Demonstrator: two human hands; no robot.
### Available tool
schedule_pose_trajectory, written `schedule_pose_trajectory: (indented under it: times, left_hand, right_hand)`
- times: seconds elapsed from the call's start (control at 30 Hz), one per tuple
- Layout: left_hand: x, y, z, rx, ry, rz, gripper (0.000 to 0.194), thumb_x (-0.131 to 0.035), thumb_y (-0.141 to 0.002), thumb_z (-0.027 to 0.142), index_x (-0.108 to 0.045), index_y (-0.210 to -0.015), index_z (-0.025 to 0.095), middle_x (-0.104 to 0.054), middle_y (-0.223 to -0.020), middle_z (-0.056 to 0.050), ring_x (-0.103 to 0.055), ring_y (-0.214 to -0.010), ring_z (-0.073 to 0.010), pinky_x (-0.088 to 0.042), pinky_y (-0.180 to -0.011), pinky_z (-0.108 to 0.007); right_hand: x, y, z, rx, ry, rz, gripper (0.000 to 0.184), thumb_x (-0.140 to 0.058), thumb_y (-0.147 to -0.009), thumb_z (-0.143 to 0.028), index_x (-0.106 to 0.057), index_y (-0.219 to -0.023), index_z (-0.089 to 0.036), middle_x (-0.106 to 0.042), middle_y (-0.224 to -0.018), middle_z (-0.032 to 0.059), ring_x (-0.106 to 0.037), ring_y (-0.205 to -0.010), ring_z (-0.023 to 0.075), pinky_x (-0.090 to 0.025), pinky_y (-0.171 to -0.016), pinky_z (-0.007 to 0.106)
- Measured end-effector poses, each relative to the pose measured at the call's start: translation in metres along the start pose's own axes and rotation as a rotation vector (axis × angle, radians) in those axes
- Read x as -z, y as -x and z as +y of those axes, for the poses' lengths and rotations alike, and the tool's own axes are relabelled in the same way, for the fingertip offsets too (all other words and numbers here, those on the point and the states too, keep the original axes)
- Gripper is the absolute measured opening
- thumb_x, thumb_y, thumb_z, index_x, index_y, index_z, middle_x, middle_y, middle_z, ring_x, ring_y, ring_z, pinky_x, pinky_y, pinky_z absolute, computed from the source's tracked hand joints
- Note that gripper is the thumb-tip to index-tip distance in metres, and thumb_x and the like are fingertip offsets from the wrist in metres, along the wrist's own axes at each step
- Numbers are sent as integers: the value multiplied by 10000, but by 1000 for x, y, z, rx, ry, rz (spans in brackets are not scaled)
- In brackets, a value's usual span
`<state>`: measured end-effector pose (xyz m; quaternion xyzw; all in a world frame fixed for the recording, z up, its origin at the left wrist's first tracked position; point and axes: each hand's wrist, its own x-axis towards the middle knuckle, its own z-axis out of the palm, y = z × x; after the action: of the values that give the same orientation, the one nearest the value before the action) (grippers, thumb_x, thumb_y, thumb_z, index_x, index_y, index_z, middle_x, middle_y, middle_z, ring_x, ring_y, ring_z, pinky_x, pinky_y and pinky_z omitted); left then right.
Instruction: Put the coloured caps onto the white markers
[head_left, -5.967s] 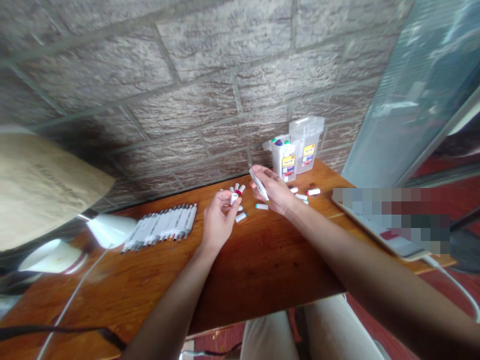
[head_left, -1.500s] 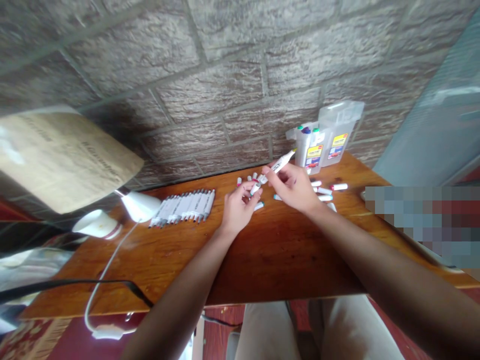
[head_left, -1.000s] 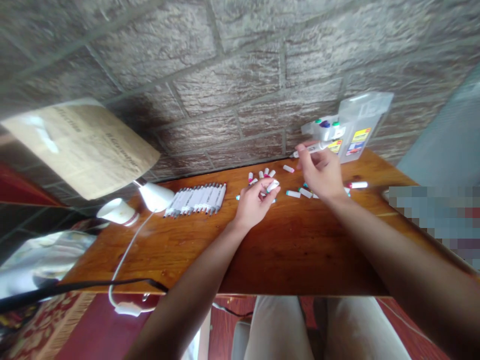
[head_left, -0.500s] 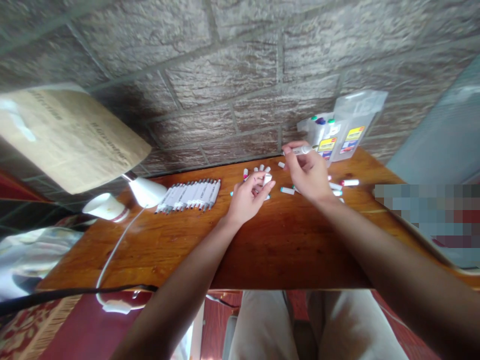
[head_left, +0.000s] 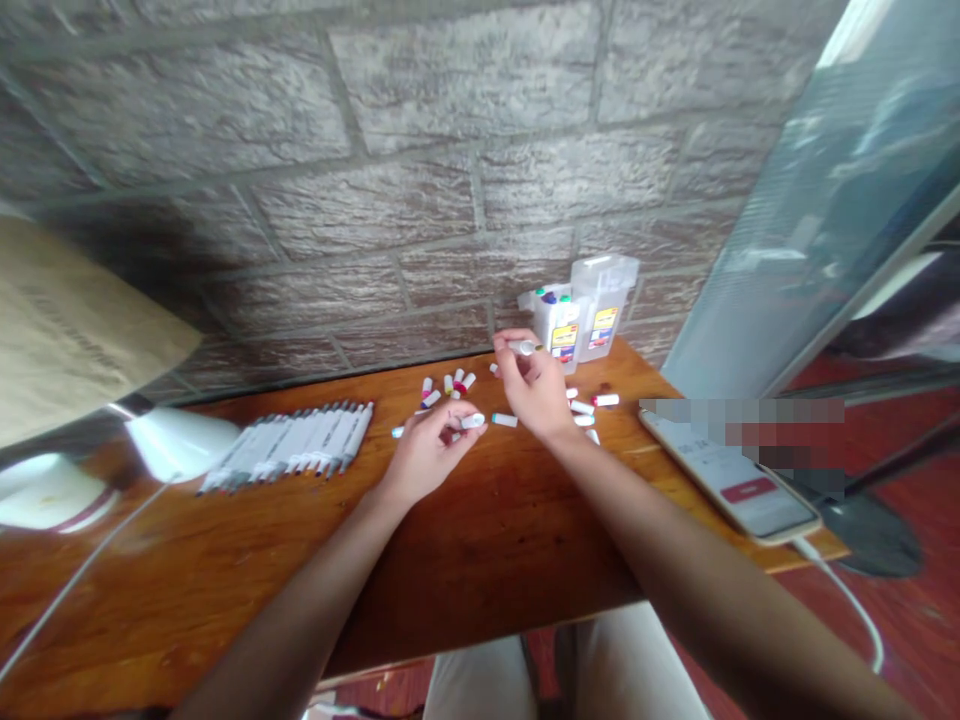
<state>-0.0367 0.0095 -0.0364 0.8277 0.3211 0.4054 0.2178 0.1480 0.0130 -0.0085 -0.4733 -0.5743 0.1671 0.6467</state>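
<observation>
My left hand is closed, thumb and fingers pinching a small white marker cap just above the table. My right hand is raised a little higher to the right, its fingers closed around a white marker with a dark yellowish end toward the right. Between and behind the hands lie several loose white caps with coloured ends, such as teal, red and purple. More lie right of my right hand, including a red-ended cap. To the left, many white markers lie side by side in a row.
Clear plastic cases with yellow labels stand by the stone wall; one holds some markers. A charging phone lies at the table's right edge. At left are a lamp, its paper-like shade and a white cup.
My view has turned to the right, bringing the phone more fully into sight. Both hands keep their holds on the cap and the marker; their spacing has changed little.
</observation>
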Motion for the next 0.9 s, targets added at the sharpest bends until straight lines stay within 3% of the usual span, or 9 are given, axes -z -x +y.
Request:
schedule_pose_trajectory:
  times: [0.3,0.57,0.9]
  left_hand:
    - [2,0,4,-11,-30,4,96,-692,-925,296,-702,-955,205,-756,-780,7,-671,-644,-112,-506,-629,-198]
    - [0,1,4,-4,-9,10,148,-697,-936,330,-730,-1004,203,-773,-817,-6,-691,-678,-118,-519,-651,-199]
    - [1,-1,-2,44,-11,52,132,-742,-876,322,-707,-929,206,-745,-737,20,-663,-611,-112,-510,-621,-202]
  right_hand:
    - [-2,5,-2,15,36,-31,293,-532,-999,-457,-673,-1047,-204,-704,-854,23,-646,-679,147,-497,-672,280]
    - [-3,5,-1,11,9,-60,315,-537,-994,-477,-677,-1055,-202,-736,-944,42,-670,-699,146,-519,-687,278]
    - [-3,6,-7,-14,-12,-5,420,-594,-969,-575,-707,-916,-174,-630,-646,-13,-560,-588,117,-441,-617,252]
